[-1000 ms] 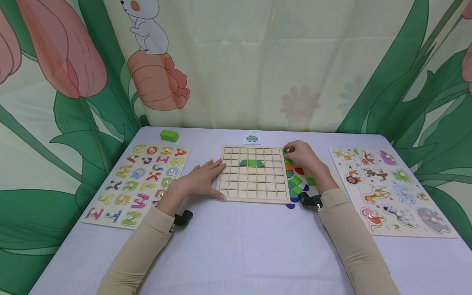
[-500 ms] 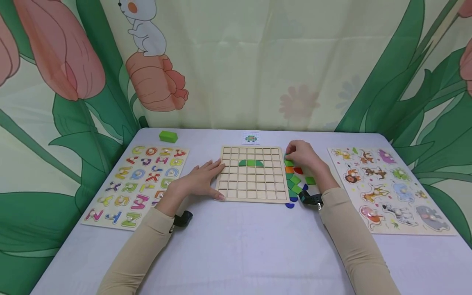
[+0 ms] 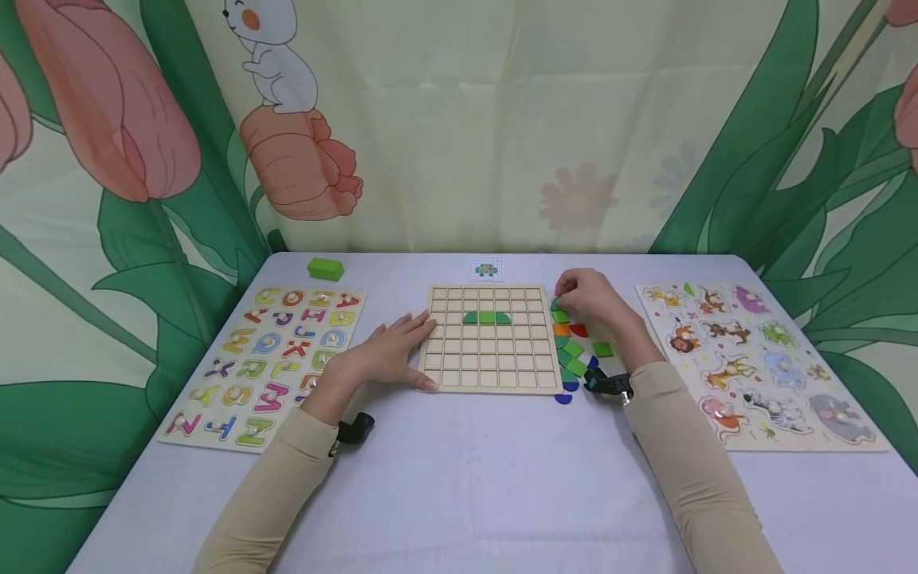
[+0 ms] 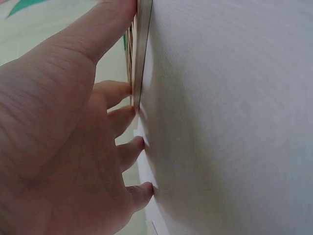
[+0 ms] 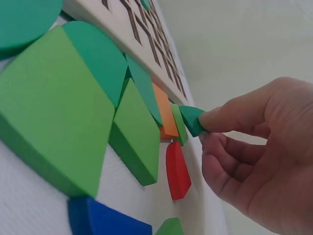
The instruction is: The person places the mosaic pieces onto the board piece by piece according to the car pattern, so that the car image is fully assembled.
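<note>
A wooden grid board [image 3: 489, 359] lies mid-table. In its upper part a light green square [image 3: 487, 317] sits between two dark green quarter-round pieces. My left hand [image 3: 390, 351] rests at the board's left side, fingers spread, thumb at the near corner; in the left wrist view its fingertips [image 4: 142, 188] reach down to the white cloth. My right hand [image 3: 591, 295] is just beyond the board's right edge. Between thumb and forefinger it pinches a dark green, curved-edged block [image 5: 192, 120], at the far end of a row of loose blocks. Its other fingers are curled in.
Loose blocks line the board's right side, among them an orange one [image 3: 562, 329], a red one [image 3: 578, 330] and a blue one [image 3: 563, 399]. A pattern card [image 3: 486, 269] lies behind. A letter puzzle [image 3: 244, 379] is left, an animal puzzle [image 3: 746, 375] right, a green box [image 3: 326, 269] back left.
My right hand has shifted slightly right, away from the board's edge, and the dark green block shows more at its fingertips. My left hand stays in place.
</note>
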{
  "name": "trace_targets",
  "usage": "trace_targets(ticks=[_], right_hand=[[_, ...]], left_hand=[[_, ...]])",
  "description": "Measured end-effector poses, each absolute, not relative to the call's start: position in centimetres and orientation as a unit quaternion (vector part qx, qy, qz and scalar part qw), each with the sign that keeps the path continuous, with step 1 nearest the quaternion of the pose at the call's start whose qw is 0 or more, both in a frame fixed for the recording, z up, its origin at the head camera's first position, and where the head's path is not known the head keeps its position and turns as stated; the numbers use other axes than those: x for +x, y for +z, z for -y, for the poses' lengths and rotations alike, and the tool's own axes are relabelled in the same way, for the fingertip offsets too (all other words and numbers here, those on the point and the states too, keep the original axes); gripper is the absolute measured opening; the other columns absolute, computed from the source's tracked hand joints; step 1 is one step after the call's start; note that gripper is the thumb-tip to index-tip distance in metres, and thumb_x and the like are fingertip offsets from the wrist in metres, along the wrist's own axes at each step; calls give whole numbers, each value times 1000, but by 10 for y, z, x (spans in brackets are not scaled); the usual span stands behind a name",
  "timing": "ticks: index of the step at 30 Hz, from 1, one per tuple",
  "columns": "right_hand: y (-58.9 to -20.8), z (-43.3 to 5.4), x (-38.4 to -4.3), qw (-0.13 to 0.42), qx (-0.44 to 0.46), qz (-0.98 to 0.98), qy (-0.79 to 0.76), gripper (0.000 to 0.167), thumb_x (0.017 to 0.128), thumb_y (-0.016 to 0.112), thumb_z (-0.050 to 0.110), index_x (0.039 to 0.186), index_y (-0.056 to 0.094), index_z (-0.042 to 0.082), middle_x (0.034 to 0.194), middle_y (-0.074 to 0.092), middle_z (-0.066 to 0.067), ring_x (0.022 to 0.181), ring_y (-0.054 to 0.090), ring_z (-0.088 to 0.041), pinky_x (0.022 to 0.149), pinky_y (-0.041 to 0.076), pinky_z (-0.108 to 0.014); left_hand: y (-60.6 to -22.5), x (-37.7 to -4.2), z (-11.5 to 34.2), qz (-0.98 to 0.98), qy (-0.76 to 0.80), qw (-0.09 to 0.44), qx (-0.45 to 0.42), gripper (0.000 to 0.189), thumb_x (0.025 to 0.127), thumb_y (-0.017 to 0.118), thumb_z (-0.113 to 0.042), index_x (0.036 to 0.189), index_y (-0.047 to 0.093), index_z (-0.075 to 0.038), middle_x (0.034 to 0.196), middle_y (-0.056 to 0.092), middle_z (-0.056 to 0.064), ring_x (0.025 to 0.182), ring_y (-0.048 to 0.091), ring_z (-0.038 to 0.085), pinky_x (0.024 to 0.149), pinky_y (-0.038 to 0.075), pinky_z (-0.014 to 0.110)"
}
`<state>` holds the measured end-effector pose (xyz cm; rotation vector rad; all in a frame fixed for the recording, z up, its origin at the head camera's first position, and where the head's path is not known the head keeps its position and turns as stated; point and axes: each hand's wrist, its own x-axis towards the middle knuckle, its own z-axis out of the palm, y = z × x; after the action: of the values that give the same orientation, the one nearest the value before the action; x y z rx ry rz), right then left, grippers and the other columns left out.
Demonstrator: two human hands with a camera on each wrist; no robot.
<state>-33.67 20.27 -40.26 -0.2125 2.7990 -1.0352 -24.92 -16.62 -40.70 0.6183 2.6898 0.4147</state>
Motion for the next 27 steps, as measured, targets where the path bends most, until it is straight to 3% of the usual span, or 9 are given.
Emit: trace_targets(ticks=[8,18,27], right_hand=[[-393,-197,-333,49,-104,-929,-351,11,88,58,7,96,65,3,95,60,-12,89,51,-27,72,44,-32],[-390,-169,-323,58,-145,-915,-373,12,88,57,2,94,68,4,93,60,-12,85,54,-28,66,49,-30],[-390,-145,-316,69,-159,-912,-371,17,88,55,-1,94,68,6,94,61,-11,86,54,-27,72,46,-33]], left_hand=[[-407,-249,166,-950,148,173,216,115,72,78,-65,160,18,-20,170,7,1,157,5,32,123,10,63],[-409,-250,167,-949,149,171,220,116,71,78,-65,160,19,-19,170,7,1,157,5,33,122,10,65],[-408,-249,168,-948,152,170,222,116,72,78,-64,160,19,-18,170,7,3,157,5,34,121,11,66]])
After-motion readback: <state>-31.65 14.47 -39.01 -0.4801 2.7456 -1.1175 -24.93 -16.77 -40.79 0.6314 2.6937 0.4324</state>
